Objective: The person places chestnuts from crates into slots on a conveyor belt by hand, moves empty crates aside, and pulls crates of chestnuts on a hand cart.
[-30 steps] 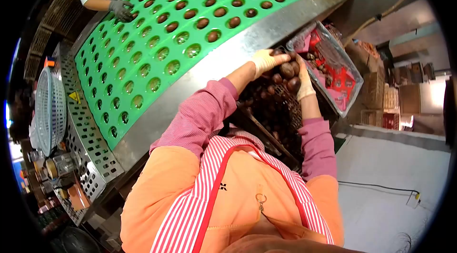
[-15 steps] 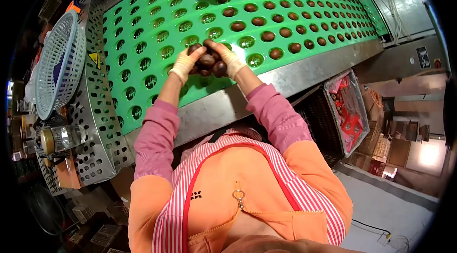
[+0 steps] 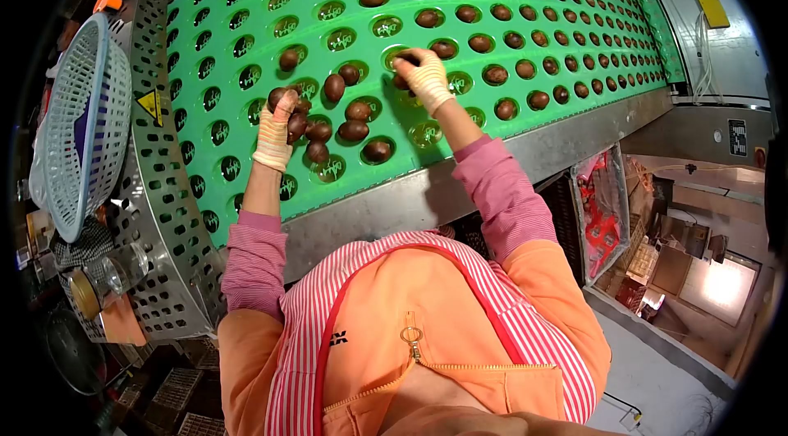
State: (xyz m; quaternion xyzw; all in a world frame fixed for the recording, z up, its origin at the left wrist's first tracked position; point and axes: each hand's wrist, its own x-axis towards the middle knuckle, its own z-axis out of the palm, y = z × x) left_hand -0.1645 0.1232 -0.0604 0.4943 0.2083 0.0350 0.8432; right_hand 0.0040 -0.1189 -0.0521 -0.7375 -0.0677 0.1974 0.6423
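Observation:
My left hand (image 3: 277, 134), in a pale ribbed glove, curls its fingers around brown eggs beside a loose cluster on the green moulded tray belt (image 3: 246, 136). Several brown eggs (image 3: 334, 87) lie between and on the cups just right of that hand. My right hand (image 3: 427, 81), gloved likewise, pinches a dark brown egg (image 3: 400, 81) over a cup; its fingertips partly hide the egg. Rows of brown eggs (image 3: 495, 74) sit in cups farther right, while the cups at the left hold none.
A steel edge (image 3: 525, 150) borders the belt on my side. At the left stand a pale blue basket (image 3: 86, 124), a perforated metal panel (image 3: 156, 214) and a glass jar (image 3: 123, 268). A lined crate with red packets (image 3: 599, 214) stands at the right.
My hands went from the dark pile at the right to the belt with a bunch of eggs, then parted. Loose eggs now lie on the belt. The other person's gloved hands have mostly left the view.

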